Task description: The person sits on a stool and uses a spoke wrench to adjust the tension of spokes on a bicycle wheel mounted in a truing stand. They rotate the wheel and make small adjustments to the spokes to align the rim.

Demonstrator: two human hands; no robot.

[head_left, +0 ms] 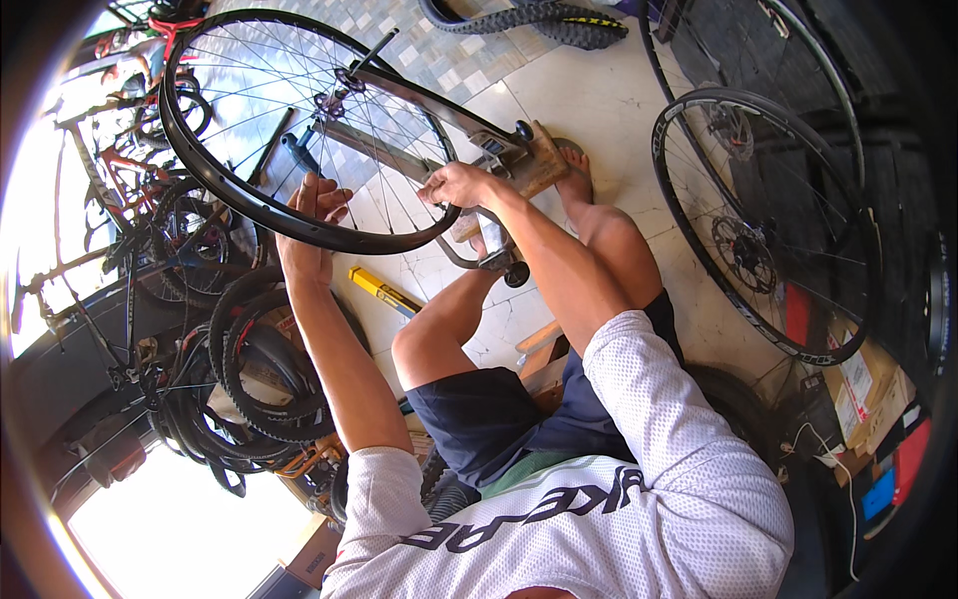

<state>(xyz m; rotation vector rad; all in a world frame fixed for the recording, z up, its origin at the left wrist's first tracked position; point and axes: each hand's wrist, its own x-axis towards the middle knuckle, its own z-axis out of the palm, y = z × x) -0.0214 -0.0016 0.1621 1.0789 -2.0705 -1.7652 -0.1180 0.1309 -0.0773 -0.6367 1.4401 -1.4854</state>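
A black bicycle wheel (299, 232), without a tyre, is held at its hub in a metal truing stand (429, 105) on a wooden base (544, 165). My left hand (317, 205) is beside the near left part of the rim, fingers loosely curled and apart, with nothing seen in them. My right hand (457, 187) is at the near right part of the rim, fingers pinched together by the spokes. What they pinch is too small to make out. A blue-handled tool (297, 152) shows behind the spokes, near my left fingers.
A yellow box (382, 290) lies on the tiled floor below the wheel. Several tyres (264, 349) hang at the left near parked bicycles (110, 190). Another wheel with a disc rotor (743, 255) leans at the right, above a cardboard box (868, 389). Loose tyres (529, 22) lie at the far side.
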